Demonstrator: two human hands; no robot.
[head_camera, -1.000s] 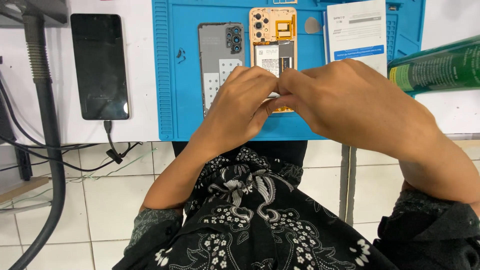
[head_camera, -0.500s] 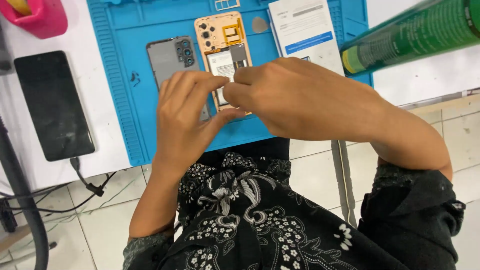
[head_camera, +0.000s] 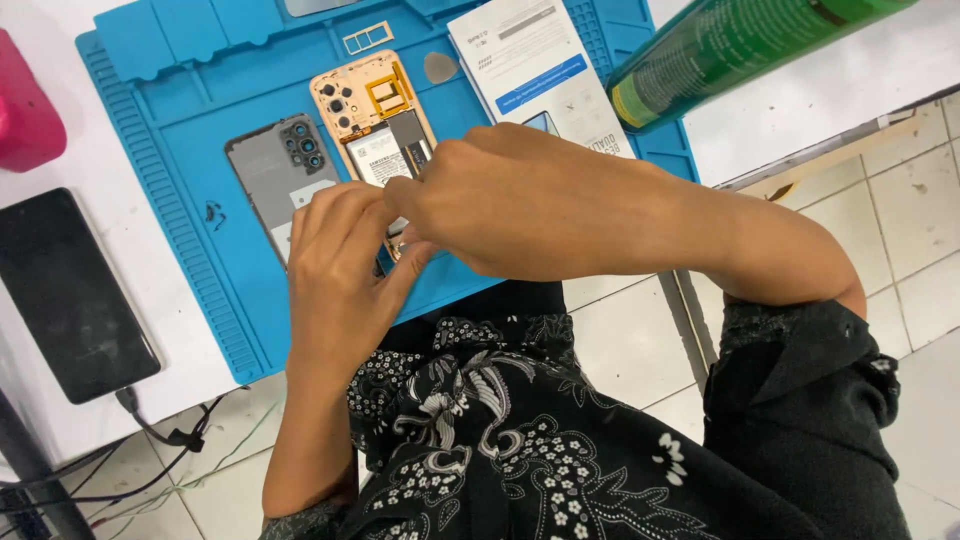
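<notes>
1. The fingers of the left hand and right hand are pinched together over the near end of the opened phone; whatever small part they may grip is hidden.
2. The opened phone lies flat on the blue mat, its inner side up, which gives both hands access to its parts.
3. Just left of it lies the grey back cover, set aside but close.
4. Far right, a white booklet and a green can; far left on the desk, a dark phone with a cable.
</notes>
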